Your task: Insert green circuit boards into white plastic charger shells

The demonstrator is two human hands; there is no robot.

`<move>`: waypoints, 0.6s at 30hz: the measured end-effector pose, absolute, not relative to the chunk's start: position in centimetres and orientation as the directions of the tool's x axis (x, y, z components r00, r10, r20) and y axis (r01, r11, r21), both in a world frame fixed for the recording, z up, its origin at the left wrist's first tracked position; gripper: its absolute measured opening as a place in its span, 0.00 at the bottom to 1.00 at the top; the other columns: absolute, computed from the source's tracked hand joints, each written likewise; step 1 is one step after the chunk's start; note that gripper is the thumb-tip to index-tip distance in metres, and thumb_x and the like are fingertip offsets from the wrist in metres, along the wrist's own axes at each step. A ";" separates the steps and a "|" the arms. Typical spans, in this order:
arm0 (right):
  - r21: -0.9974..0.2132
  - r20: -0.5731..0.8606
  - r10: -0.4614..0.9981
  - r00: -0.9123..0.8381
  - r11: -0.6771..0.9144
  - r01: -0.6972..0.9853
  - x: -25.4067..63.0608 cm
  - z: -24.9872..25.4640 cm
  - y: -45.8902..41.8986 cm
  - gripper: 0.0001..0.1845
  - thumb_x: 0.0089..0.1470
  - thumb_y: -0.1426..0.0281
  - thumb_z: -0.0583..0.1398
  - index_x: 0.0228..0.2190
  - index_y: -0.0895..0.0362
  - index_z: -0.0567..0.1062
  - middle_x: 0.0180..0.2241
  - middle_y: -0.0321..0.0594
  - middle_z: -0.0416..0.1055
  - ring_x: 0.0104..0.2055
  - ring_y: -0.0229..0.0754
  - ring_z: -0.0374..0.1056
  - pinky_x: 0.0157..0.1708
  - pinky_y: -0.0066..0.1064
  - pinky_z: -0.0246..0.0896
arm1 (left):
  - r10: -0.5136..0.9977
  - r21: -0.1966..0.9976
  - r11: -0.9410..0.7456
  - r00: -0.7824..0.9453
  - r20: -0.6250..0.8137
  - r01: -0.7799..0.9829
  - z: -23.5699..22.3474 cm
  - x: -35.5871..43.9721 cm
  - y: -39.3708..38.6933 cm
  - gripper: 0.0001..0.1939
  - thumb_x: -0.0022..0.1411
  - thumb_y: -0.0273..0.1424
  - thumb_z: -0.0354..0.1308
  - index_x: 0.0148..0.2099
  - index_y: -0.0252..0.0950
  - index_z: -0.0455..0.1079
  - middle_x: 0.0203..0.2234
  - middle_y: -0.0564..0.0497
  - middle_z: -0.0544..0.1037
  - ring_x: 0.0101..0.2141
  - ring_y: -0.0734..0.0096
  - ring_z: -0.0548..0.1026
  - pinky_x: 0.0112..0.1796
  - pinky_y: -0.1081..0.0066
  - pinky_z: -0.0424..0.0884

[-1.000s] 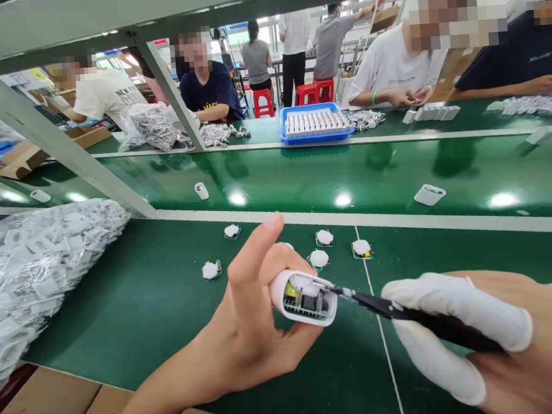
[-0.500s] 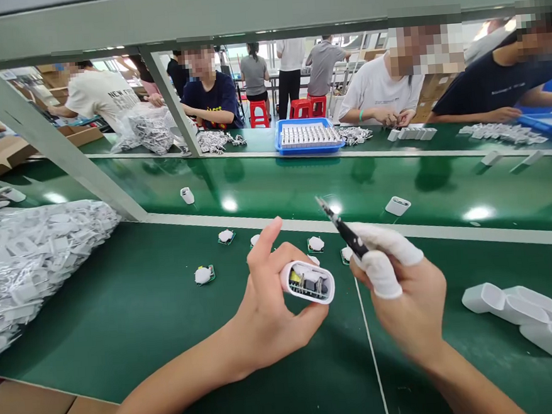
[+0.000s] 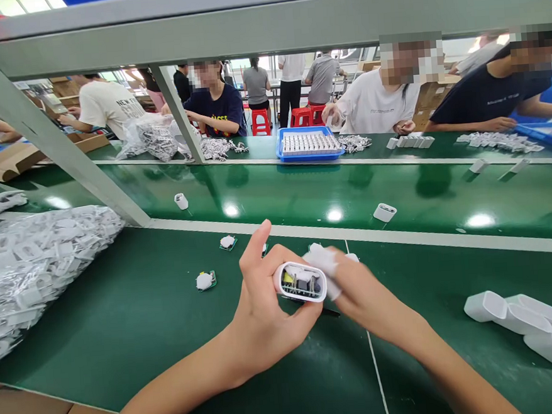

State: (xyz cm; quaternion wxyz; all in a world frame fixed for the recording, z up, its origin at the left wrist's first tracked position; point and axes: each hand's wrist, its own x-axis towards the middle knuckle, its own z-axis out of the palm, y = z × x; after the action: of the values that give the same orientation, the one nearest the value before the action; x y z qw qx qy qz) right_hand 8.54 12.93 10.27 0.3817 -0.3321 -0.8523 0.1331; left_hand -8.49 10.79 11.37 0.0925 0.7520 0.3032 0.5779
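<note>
my left fingers (image 3: 280, 256), curled with one raised, clasp a white casing (image 3: 324, 285) between them; my right fingers (image 3: 326, 268) bend just beside it, too blurred to tell their hold.

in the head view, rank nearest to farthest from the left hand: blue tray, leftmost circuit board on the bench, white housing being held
1. White housing: gripped in the left hand
2. Leftmost circuit board: on the green bench, to the hand's left
3. Blue tray: beyond the hand, on the far side
</note>
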 end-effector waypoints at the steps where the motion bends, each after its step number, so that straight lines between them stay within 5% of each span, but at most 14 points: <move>1: -0.520 0.624 0.660 -0.419 0.751 0.408 8.7 10.9 12.7 0.12 0.64 0.74 0.52 0.43 0.53 0.74 0.41 0.42 0.77 0.42 0.43 0.74 0.35 0.33 0.73 | 0.564 0.491 -0.798 0.149 0.812 0.349 11.3 -8.4 10.8 0.47 0.56 0.18 0.61 0.69 0.36 0.37 0.30 0.56 0.72 0.30 0.74 0.74 0.39 0.65 0.76; 5: -0.454 0.815 0.513 -0.270 0.854 0.255 8.0 11.6 11.5 0.16 0.62 0.67 0.60 0.51 0.56 0.70 0.47 0.48 0.73 0.49 0.47 0.70 0.46 0.40 0.73 | 0.563 0.498 -0.805 0.151 0.813 0.321 10.5 -8.1 10.8 0.47 0.56 0.20 0.61 0.70 0.40 0.37 0.30 0.56 0.71 0.28 0.73 0.74 0.35 0.66 0.76; 13: -0.263 0.925 0.328 -0.191 0.917 0.301 6.2 9.6 11.2 0.19 0.57 0.80 0.61 0.51 0.61 0.72 0.44 0.53 0.73 0.45 0.50 0.71 0.39 0.42 0.75 | 0.484 0.424 -0.826 0.083 0.871 0.372 9.3 -7.6 11.2 0.46 0.56 0.22 0.60 0.70 0.42 0.39 0.31 0.54 0.71 0.26 0.72 0.72 0.29 0.66 0.74; 18: -0.382 0.871 0.441 -0.217 0.885 0.265 6.3 10.2 11.0 0.16 0.58 0.80 0.60 0.48 0.60 0.72 0.44 0.49 0.73 0.44 0.47 0.71 0.46 0.44 0.74 | 0.503 0.434 -0.811 0.088 0.860 0.392 9.4 -7.5 11.3 0.46 0.56 0.23 0.60 0.70 0.42 0.40 0.30 0.54 0.70 0.25 0.72 0.71 0.27 0.67 0.71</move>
State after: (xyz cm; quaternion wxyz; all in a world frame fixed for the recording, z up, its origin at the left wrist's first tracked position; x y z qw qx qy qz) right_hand 6.31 10.96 10.22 0.5828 -0.2274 -0.7765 0.0753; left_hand -7.53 11.31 9.39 0.0460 0.7360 0.3038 0.6033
